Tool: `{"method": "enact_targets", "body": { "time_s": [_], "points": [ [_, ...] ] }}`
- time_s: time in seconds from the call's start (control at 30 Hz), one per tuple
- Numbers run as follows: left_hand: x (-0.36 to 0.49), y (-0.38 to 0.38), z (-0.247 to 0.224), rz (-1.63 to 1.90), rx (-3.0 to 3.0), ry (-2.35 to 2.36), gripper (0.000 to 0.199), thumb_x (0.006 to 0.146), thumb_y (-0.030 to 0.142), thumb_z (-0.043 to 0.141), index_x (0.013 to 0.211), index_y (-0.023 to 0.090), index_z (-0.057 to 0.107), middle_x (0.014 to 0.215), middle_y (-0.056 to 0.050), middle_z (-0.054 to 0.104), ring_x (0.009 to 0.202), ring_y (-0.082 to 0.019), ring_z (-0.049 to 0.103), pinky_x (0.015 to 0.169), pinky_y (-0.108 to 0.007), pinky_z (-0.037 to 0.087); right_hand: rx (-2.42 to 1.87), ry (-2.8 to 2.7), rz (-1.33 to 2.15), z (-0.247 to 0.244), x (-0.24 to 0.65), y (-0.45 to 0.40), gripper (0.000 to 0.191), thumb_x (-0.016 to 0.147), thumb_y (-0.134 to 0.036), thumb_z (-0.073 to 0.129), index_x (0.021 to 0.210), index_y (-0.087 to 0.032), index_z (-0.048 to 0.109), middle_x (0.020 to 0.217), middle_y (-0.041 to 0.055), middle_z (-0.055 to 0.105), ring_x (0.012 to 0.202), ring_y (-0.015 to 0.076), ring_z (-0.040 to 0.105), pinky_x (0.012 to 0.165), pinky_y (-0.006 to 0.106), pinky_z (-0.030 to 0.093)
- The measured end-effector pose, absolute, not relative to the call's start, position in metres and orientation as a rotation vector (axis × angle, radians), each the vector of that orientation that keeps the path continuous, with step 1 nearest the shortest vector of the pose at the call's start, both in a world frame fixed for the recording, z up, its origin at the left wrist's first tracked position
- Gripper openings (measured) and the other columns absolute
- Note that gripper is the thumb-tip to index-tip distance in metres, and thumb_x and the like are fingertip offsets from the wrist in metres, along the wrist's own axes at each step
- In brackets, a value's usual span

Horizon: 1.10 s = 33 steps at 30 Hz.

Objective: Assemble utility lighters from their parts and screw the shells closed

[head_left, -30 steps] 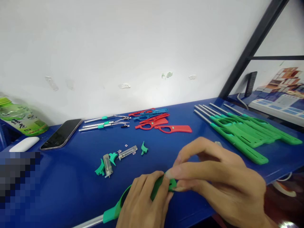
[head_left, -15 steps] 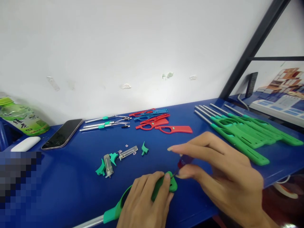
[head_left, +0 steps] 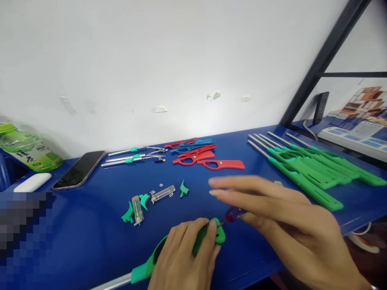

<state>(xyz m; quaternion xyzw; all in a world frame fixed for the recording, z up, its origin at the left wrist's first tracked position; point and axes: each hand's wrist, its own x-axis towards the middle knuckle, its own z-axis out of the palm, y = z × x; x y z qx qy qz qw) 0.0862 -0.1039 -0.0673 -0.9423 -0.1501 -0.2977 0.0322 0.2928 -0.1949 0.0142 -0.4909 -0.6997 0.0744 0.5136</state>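
Observation:
My left hand [head_left: 181,257] presses a green long-nose lighter [head_left: 145,269] flat on the blue table [head_left: 90,225], its metal tube pointing to the lower left. My right hand [head_left: 287,225] holds a small red-handled screwdriver [head_left: 234,214] between thumb and fingers. Its thin tip touches the rear end of the green handle [head_left: 219,235]. The fingers of the right hand stretch out flat to the left above the tool.
Loose green triggers and clear fuel tubes [head_left: 151,199] lie ahead of my hands. Red and blue lighter shells [head_left: 202,155] and metal tubes with wires [head_left: 133,157] lie farther back. Several assembled green lighters [head_left: 308,169] sit at the right. At the left are a phone [head_left: 79,170], a white case [head_left: 32,182] and a bottle [head_left: 27,152].
My right hand lifted off the green handle's end, showing the red screwdriver, then lowered with fingers flattened leftward. The left hand and the lighter stayed put.

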Motion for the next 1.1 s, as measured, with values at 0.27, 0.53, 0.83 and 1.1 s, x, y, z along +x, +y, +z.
{"method": "enact_targets", "body": {
  "time_s": [0.27, 0.53, 0.83, 1.1],
  "points": [
    [0.084, -0.104, -0.064, -0.877, -2.917, -0.454, 0.036, 0.113, 0.025, 0.047, 0.144, 0.02, 0.063, 0.127, -0.008, 0.078, 0.105, -0.025, 0.079, 0.084, -0.041, 0.069, -1.12, -1.562, 0.136, 0.011, 0.284, -0.187, 0.022, 0.096, -0.017, 0.083, 0.113, -0.029, 0.082, 0.088, -0.0022, 0.07, 0.086, 0.0129, 0.069, 0.078, 0.022, 0.061],
    [0.089, -0.106, -0.065, -0.923, -2.938, -0.464, 0.033, 0.11, 0.022, 0.053, 0.142, 0.018, 0.062, 0.122, -0.007, 0.078, 0.1, -0.024, 0.079, 0.079, -0.04, 0.07, -1.227, -1.59, 0.131, 0.015, 0.291, -0.19, 0.043, 0.107, -0.007, 0.057, 0.135, -0.035, 0.075, 0.107, -0.0029, 0.08, 0.089, 0.0093, 0.075, 0.078, 0.017, 0.062],
    [0.089, -0.107, -0.063, -0.924, -2.923, -0.463, 0.032, 0.111, 0.023, 0.052, 0.14, 0.018, 0.063, 0.122, -0.008, 0.078, 0.101, -0.024, 0.079, 0.079, -0.039, 0.069, -1.297, -1.67, 0.095, 0.014, 0.291, -0.194, 0.051, 0.107, -0.006, 0.053, 0.147, -0.034, 0.067, 0.126, 0.0004, 0.078, 0.102, 0.0138, 0.075, 0.085, 0.022, 0.064],
    [0.088, -0.108, -0.062, -0.894, -2.924, -0.493, 0.032, 0.112, 0.023, 0.049, 0.141, 0.019, 0.063, 0.123, -0.008, 0.078, 0.103, -0.024, 0.079, 0.081, -0.039, 0.069, -1.271, -1.614, -0.006, 0.015, 0.283, -0.193, 0.033, 0.104, -0.022, 0.07, 0.134, -0.034, 0.076, 0.109, 0.0027, 0.074, 0.095, 0.0168, 0.073, 0.077, 0.024, 0.065]
  ]
}}
